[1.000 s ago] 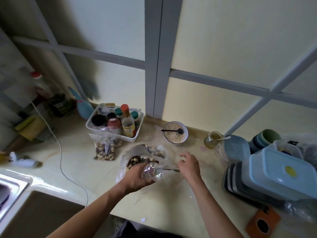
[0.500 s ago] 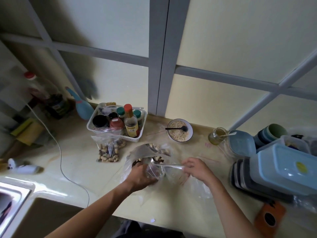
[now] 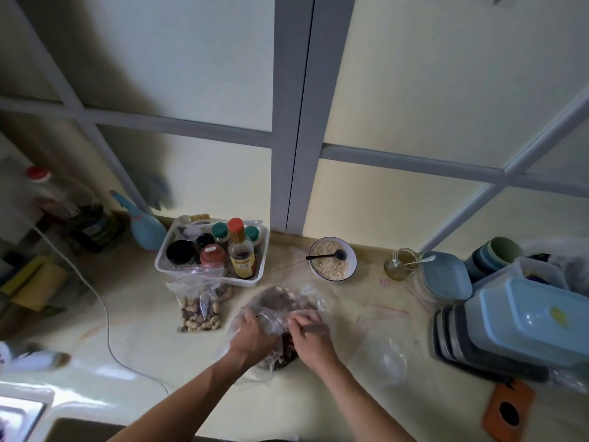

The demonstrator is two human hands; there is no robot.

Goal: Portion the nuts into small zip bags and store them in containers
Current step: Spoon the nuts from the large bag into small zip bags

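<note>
Hands [image 3: 280, 333] now together, both pinching small zip bag [image 3: 274, 320]; earlier apart.

1. A single head-worn wide-angle view looks forward and down from above the tabletop [image 3: 318, 397].
2. It faces the panelled wall [image 3: 414, 100] behind.
3. Both forearms reach in from the bottom edge, close below the lens.

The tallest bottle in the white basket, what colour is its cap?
Orange-red cap, in the head view.
</note>
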